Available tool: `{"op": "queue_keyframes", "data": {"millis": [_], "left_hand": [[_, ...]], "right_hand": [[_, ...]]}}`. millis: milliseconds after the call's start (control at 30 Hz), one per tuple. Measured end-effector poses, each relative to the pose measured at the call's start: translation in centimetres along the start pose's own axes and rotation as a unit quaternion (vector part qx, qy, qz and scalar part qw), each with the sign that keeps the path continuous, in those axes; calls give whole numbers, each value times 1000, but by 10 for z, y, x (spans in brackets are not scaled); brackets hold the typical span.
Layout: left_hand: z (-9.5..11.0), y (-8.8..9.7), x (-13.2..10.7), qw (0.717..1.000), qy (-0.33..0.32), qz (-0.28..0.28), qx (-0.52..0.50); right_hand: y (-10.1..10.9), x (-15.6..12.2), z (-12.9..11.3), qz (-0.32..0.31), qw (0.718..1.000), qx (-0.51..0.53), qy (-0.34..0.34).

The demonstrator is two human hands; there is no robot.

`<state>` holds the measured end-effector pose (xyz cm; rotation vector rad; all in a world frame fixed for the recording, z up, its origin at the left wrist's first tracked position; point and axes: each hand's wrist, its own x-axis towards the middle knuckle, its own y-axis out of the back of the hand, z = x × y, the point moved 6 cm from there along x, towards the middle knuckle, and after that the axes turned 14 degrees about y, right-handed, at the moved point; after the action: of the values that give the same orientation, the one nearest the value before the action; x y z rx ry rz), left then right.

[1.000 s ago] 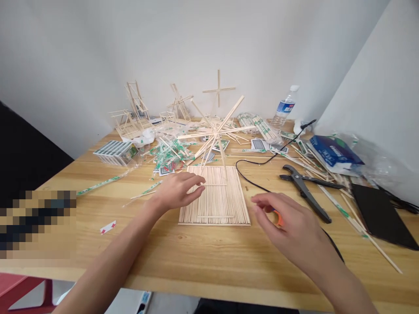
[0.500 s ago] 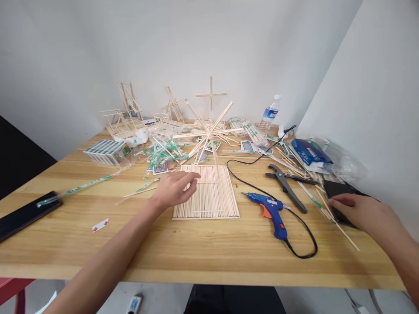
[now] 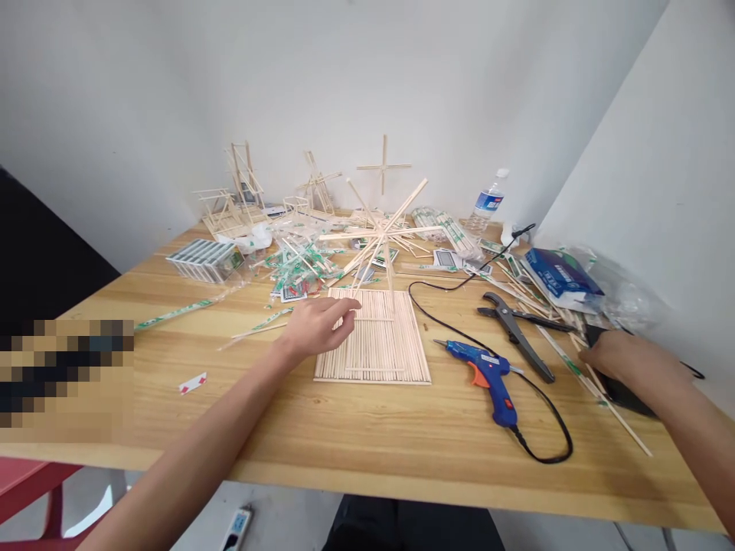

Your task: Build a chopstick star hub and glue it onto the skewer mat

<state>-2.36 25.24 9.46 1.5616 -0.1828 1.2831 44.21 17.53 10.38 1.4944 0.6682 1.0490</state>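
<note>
Two bare hands on this, well apart over the table (image 3: 276,451). Left hand (image 3: 321,329) is at the left side of the stick panel (image 3: 379,344), thumb and forefinger close together by a leg of the spoked wheel (image 3: 382,232); can't tell if I'm pinching it. Wheel is up on thin legs over the panel's far half, spokes fanned out. Panel lies flat in front of me, two thin crosspieces on top. Right hand (image 3: 623,356) is off to the right at the black pad (image 3: 628,398), fingers bent, tips hidden; can't tell if they're gripping anything. Glue gun (image 3: 488,379) lies between panel and right hand, nozzle toward the panel, cord looping at its butt. Pliers (image 3: 520,337) just beyond it, loose sticks (image 3: 620,421) by the pad. Blue pack (image 3: 563,277) behind the pad, bottle (image 3: 488,203) at the back, wrappers (image 3: 298,264) heaped behind my left hand.
</note>
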Motion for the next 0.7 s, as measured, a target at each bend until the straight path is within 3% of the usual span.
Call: {"op": "queue_keyframes", "data": {"millis": [67, 167, 233, 300, 367, 433, 533, 700], "left_hand": [[1, 3, 1, 1000, 6, 11, -3], [-1, 5, 6, 999, 26, 20, -19], [-3, 2, 10, 999, 29, 13, -20], [-4, -3, 14, 1000, 13, 6, -6], [-3, -7, 14, 1000, -9, -2, 6], [-4, -9, 11, 1000, -19, -9, 0], [-7, -5, 1, 999, 4, -7, -33], [-11, -8, -9, 998, 18, -41, -52]], "right_hand": [[9, -4, -10, -57, 998, 3, -4], [32, -19, -46, -70, 997, 16, 13], [37, -34, -88, -90, 988, 119, 51], [29, -54, -146, -159, 935, 282, 148], [19, -71, -193, -196, 901, 323, 213], [7, -77, -226, -209, 891, 320, 246], [-8, -70, -245, -204, 898, 302, 246], [-19, -63, -250, -206, 912, 263, 236]]}}
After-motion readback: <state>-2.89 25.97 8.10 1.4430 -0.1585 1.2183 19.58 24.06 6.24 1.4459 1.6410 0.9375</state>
